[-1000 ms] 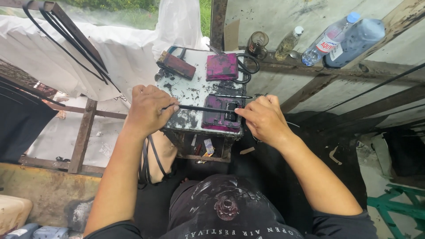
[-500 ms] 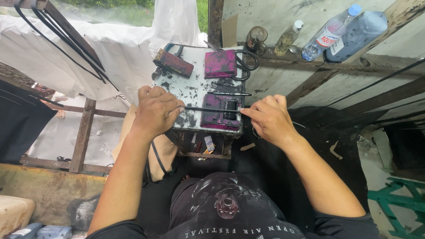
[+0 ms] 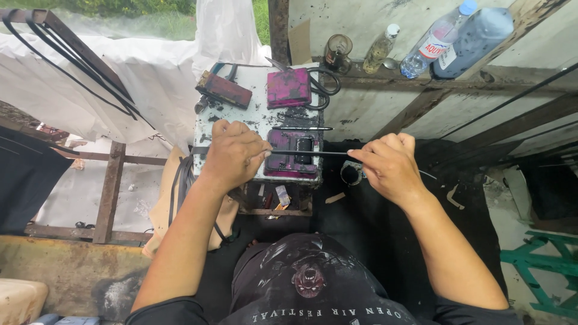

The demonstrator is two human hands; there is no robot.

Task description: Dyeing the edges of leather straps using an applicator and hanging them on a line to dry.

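We have a thin black strip stretched level between both hands, just above the stained white bench. Left hand is curled down over the strip's left end, fingers closed, pressing it toward the bench top. Right hand is off the bench's right edge, fingers closed in a pinch on the strip's other end.

The strip crosses a magenta-stained block at the bench front. We cannot tell whether it touches the block or clears it.

Handling, as we judge it: the strip looks light and narrow, probably flexible, since it runs straight only under tension from both ends. Likely to sag or twist if one end is let go. Surface looks smooth, possibly slick with ink or grime; a fingertip pinch near each end seems the sound hold.

Scissors lie at the bench's back right, beside a second magenta block.
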